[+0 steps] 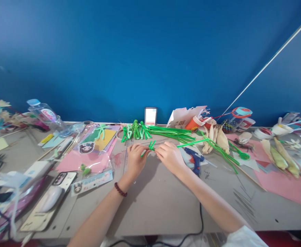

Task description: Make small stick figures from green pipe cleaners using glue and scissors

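Between my two hands is a bright green pipe cleaner (152,145), bent into short prongs at the middle. My left hand (137,158) pinches its left side, fingers pressed together. From the other side my right hand (169,156) grips it too, and a long green end sticks out to the right past that hand. Just beyond my hands, several small green pipe cleaner figures (135,130) stand in a row. To their right lies a bundle of straight green pipe cleaners (172,132). A blue glue gun (195,159) rests near my right forearm.
At left are a phone (49,200), a plastic bottle (46,115) and a clear bag of coloured paper (99,145). On the right lie dried husks (221,139), more green stems (224,152) and pink paper (284,185). A black cable (201,219) hangs over the front edge.
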Motion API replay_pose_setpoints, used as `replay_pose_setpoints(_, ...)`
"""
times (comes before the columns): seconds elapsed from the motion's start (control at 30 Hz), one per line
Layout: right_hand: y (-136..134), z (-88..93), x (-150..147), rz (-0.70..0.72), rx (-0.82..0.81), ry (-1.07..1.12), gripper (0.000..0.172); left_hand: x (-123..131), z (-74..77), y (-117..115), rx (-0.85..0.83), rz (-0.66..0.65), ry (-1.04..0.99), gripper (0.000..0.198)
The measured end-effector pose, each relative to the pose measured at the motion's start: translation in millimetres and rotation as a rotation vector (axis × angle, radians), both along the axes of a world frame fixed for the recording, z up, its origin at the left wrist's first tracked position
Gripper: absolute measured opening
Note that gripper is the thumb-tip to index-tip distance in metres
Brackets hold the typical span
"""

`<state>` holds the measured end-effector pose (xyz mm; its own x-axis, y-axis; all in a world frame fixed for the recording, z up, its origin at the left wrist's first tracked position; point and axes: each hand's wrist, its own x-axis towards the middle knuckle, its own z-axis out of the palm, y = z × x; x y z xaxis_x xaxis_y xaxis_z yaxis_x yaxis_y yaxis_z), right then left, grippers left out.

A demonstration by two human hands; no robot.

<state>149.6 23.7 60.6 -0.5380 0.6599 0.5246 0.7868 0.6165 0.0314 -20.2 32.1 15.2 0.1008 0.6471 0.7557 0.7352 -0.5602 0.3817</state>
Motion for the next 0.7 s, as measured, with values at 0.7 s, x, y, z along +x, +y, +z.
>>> replay_pose_setpoints(0.7,3.5,0.0,2.6,-0.005,0.007,0.036,0.023,-1.4,3.3,-1.5,-0.171,-0.084,-0.089,0.012)
